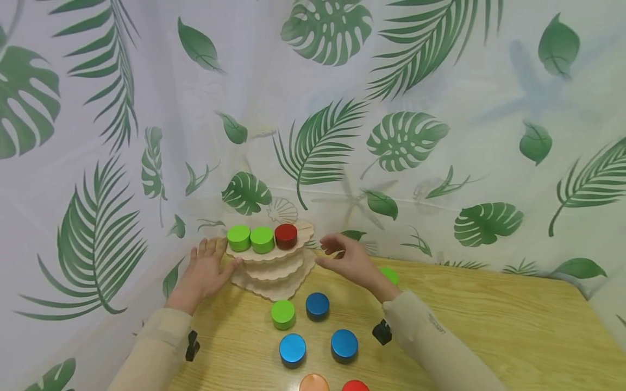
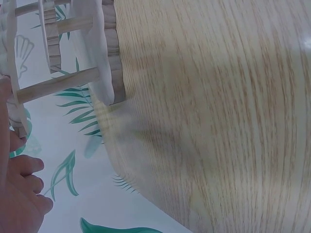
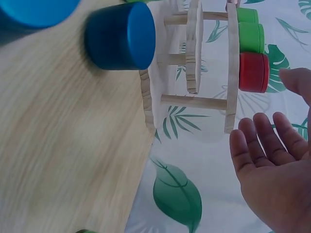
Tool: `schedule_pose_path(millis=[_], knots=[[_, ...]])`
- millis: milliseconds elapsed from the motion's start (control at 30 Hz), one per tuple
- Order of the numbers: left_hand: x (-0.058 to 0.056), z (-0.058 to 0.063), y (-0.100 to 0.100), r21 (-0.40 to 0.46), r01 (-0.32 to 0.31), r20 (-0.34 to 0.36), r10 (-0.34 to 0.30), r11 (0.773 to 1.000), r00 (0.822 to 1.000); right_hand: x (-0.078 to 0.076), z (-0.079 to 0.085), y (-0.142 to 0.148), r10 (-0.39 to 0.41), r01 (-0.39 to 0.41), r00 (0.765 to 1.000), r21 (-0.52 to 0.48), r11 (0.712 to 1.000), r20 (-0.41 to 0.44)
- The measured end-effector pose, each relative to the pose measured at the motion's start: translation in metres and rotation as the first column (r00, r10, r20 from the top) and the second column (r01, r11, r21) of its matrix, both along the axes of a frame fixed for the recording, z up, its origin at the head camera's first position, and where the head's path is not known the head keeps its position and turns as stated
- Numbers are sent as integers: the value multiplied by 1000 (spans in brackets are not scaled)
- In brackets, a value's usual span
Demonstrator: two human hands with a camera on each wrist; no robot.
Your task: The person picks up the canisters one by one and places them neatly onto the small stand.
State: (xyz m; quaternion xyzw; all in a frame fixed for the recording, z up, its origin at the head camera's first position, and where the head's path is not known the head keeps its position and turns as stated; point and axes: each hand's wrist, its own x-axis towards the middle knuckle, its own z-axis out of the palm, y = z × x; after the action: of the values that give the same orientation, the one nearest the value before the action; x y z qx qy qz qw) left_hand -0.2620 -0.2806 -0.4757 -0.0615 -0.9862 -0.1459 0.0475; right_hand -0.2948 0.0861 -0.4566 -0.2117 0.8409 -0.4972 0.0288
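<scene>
A three-tier wooden stand (image 1: 274,271) with scalloped edges stands at the back of the table. On its top tier sit two green round tins (image 1: 238,239) and a dark red tin (image 1: 286,237) in a row. My left hand (image 1: 202,274) is at the left end of the top tier, thumb at its front edge and fingers extended. Right of the stand, my right hand (image 1: 349,260) is held with nothing in it, its palm toward the red tin and fingers loosely bent. In the right wrist view, the fingertips (image 3: 238,138) are close by the top tier's end.
In front of the stand are a green tin (image 1: 283,315) and several blue tins (image 1: 344,346). An orange tin (image 1: 314,383) and a red tin (image 1: 355,386) are at the bottom edge. Another green tin (image 1: 390,275) is partly hidden behind the right forearm. A leaf-print curtain (image 1: 332,179) borders the table.
</scene>
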Motion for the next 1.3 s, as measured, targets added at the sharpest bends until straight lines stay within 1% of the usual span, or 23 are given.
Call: schedule_pose_path(millis=[267, 400, 767, 1000, 1133, 1300], knots=[[5, 2, 1, -7, -5, -4, 4, 1000, 1000, 18, -6, 19, 32, -32, 999, -22, 999, 6], [5, 2, 2, -5, -2, -1, 2, 1000, 1000, 29, -10, 30, 46, -46, 999, -34, 998, 24], [5, 1, 2, -8, 4, -12, -4, 1000, 1000, 55, -29, 59, 87, -87, 995, -14, 996, 40], [4, -1, 2, 0, 0, -16, 0, 1000, 1000, 62, -43, 74, 140, -139, 988, -28, 990, 71], [3, -2, 2, 3, 0, -20, 0, 1000, 1000, 66, -49, 79, 188, -183, 978, -58, 981, 90], [2, -3, 2, 3, -4, -18, 4, 1000, 1000, 73, -58, 80, 237, -231, 966, -70, 970, 101]])
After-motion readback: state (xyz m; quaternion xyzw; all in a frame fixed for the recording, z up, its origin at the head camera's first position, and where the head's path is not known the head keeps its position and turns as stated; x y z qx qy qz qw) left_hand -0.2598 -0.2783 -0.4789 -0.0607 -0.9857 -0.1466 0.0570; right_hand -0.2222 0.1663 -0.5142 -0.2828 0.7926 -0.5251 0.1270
